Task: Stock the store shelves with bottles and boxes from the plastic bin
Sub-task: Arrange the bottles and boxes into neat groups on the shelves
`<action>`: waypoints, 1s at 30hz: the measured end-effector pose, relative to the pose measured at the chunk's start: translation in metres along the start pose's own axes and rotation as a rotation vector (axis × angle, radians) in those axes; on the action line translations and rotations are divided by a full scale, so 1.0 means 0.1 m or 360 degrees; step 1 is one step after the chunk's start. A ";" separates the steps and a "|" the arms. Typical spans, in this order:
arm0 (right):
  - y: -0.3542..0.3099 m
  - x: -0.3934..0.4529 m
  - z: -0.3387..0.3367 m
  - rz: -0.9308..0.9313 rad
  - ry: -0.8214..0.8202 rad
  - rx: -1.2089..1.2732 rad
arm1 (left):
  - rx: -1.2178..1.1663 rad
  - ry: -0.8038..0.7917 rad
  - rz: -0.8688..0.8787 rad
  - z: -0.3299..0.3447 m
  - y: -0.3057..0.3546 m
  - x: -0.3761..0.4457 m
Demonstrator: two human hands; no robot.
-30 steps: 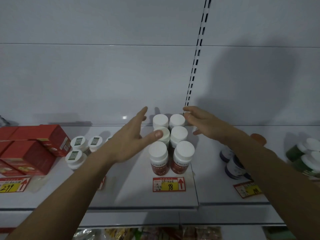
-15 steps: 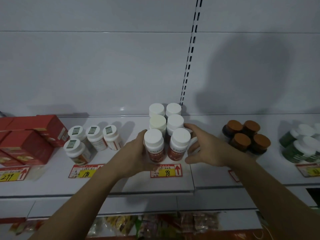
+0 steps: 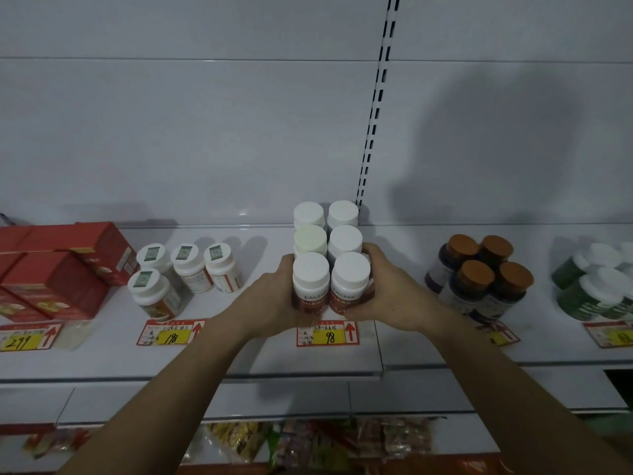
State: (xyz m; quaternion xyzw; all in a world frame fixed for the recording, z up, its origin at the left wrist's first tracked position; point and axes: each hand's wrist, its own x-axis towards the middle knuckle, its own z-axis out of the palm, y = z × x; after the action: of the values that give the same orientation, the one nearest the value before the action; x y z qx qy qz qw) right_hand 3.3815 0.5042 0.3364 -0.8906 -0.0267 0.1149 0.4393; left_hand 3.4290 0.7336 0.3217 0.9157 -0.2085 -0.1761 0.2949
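Several white-capped bottles with red labels stand in two rows on the white shelf point(image 3: 260, 358), above a price tag marked 98 point(image 3: 327, 334). My left hand point(image 3: 270, 299) grips the front left bottle point(image 3: 310, 282) from its left side. The front right bottle point(image 3: 350, 282) is held by my right hand point(image 3: 387, 293), fingers curled round its right side. Both bottles stand upright on the shelf, touching each other. The plastic bin is out of view.
Red boxes point(image 3: 58, 269) fill the far left. Small bottles with green-patterned white caps point(image 3: 186, 269) stand left of my hands. Brown-capped dark bottles point(image 3: 479, 275) and green bottles point(image 3: 596, 286) stand to the right. Packaged goods point(image 3: 308, 440) lie on the shelf below.
Both hands drew back from the rear bottles to the front pair and closed round them. The view dropped slightly, bringing more of the shelf's right side into sight.
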 end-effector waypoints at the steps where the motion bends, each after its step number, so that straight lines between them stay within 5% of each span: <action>1: 0.00 0.00 0.00 0.0007 0.0009 -0.0001 | -0.0003 -0.0001 -0.0004 0.00 0.00 0.00; 23: 0.02 -0.08 -0.19 0.0181 -0.0127 -0.0117 | -0.0149 -0.0121 -0.0013 -0.11 0.01 -0.08; 30: -0.08 -0.07 -0.43 0.0068 0.0209 -0.0437 | 0.0056 0.0027 -0.0149 -0.61 0.27 -0.41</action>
State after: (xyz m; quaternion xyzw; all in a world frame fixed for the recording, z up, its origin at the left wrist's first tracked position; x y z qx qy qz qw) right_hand 3.3847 0.4742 0.3692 -0.9483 0.0055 0.0609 0.3115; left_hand 3.4138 0.7625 0.3929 0.9310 -0.1659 -0.1782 0.2720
